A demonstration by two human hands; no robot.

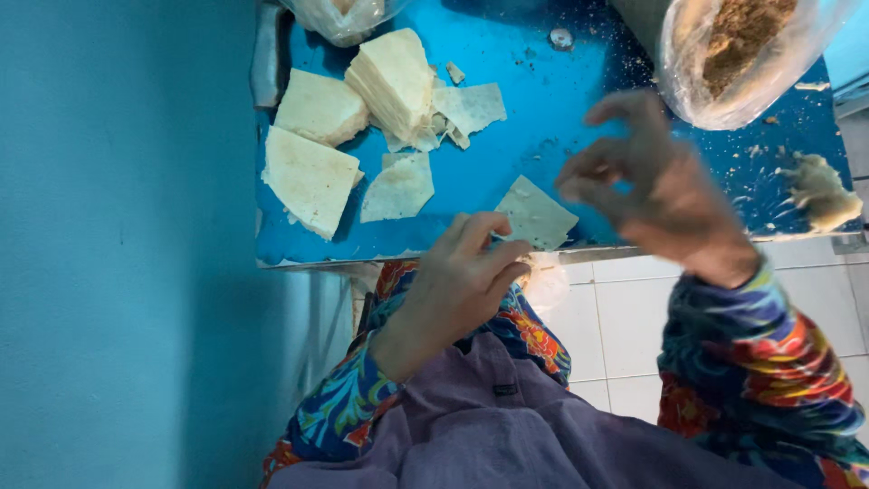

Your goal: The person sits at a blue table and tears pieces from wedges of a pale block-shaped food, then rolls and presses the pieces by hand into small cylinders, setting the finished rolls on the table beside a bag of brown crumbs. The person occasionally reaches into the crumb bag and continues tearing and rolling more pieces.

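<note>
A: Nearest first. Purple cloth (507, 435) over the lap, patterned sleeves (778, 362) on both arms. White floor tiles (625, 317) show between the knees and the table.

B: Left hand?

A: The left hand (462, 281) sits at the near table edge, fingers curled round the corner of a thin pale wrapper (536, 215). It pinches that corner. The wrapper lies flat on the blue table (543, 118), just inside the edge, likely kept close so both hands reach it without stretching.

B: And the right?

A: The right hand (647, 181) hovers above the table, blurred, fingers bent with thumb and forefinger nearly meeting. Cannot tell whether it holds anything. It hangs between the wrapper and the bag of brown crumbs (738, 50) at the far right.

B: The bag stands open?

A: Mouth folded wide, facing the person, so a hand can dip in. Crumbs are scattered on the table around it. A pale lump (819, 195), perhaps paste or dough, sits at the right edge.

B: Far left?

A: Loose wrappers (398, 186) lie near, then a stack of wrappers (394, 81) further back, fanned, flanked by flatter piles (312, 172). Stock stays left, filling right, working sheet in the middle. A second clear bag (339, 16) shows at the top edge, contents unclear. A blue wall (118, 226) fills the left.
</note>
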